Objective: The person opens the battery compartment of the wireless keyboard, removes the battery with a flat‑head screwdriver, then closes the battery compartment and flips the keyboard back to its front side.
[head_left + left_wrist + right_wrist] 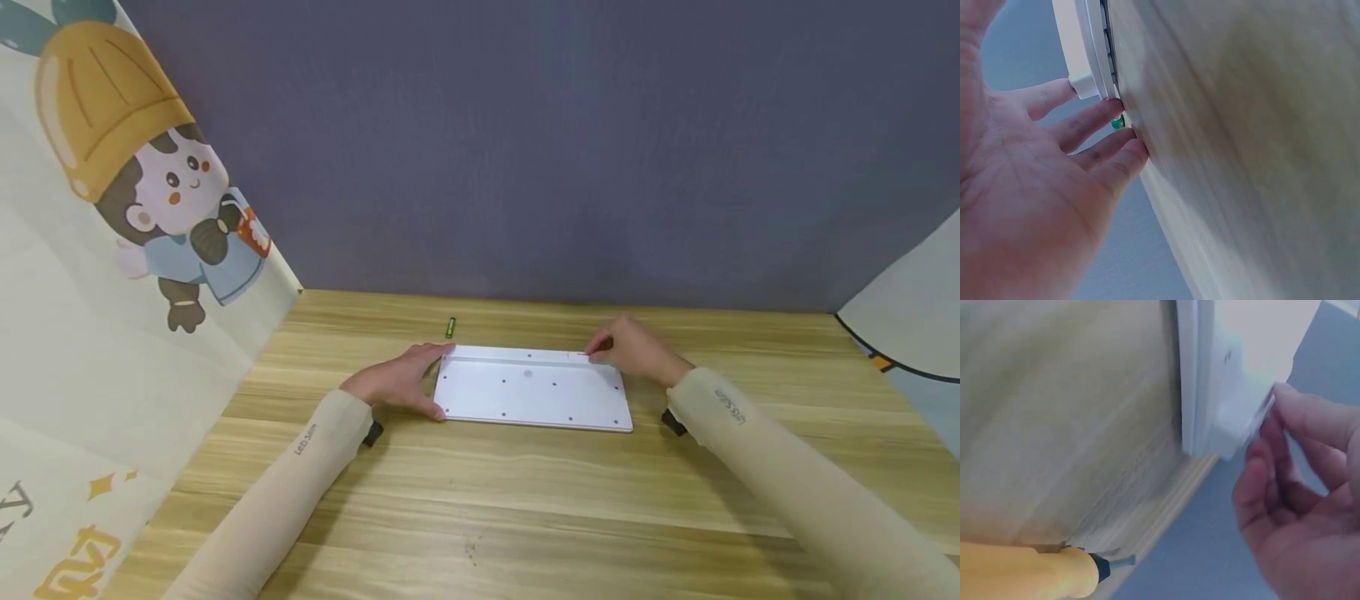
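A white keyboard (540,392) lies face down on the wooden table, its screw-dotted underside up and its raised ridge along the far side. My left hand (401,379) spans its left end, thumb at the near corner and index finger at the far one. In the left wrist view the fingers of the left hand (1054,162) are fairly straight, some touching the table. With thumb and fingertips, my right hand (633,346) pinches a small thin piece, apparently the battery cover (1264,411), at the ridge's right part. Its shape is mostly hidden by the fingers.
A green battery (451,327) lies on the table (420,517) beyond the keyboard's left far corner. A yellow tool-like object (1041,572) with a metal tip shows low in the right wrist view. A dark partition (525,167) stands behind the table.
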Motion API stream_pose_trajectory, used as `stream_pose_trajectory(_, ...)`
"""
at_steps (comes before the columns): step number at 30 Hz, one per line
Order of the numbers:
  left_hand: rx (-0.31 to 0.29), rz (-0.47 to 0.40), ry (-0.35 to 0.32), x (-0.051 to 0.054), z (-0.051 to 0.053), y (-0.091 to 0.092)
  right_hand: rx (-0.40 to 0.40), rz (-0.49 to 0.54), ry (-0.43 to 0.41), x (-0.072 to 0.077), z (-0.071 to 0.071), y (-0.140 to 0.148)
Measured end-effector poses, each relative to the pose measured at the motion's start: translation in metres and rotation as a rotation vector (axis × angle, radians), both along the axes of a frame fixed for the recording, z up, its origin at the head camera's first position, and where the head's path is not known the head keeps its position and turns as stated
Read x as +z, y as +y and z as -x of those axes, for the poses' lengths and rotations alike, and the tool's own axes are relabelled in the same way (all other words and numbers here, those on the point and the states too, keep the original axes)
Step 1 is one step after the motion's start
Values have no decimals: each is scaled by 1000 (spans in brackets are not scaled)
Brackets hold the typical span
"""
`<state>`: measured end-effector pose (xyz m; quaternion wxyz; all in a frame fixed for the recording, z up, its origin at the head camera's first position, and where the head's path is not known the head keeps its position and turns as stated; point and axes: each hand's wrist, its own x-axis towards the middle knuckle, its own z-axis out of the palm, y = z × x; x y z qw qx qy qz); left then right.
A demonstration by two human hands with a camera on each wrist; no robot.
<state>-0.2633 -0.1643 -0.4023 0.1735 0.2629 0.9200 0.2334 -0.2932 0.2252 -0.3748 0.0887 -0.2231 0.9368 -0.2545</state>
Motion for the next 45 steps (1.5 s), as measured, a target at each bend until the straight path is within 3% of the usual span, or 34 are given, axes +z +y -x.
stream_pose_trajectory(9,4,17,0,-1,-1,0,-7,-176,199,-7,-39,-14)
stream_pose_trajectory(15,1,19,-7,-4,0,0,-20,-264,227,-20,-64,-21)
stream_pose_trajectory(20,2,11,-15,-4,1,2,-50,-335,177,-27,-79,-27)
stream_pose_trajectory(33,14,8,-22,-3,-2,-1,-11,-405,119,-23,-79,-35)
stream_pose_trajectory(45,-2,5,-8,-3,1,-2,-1,-478,138,-17,-78,-40)
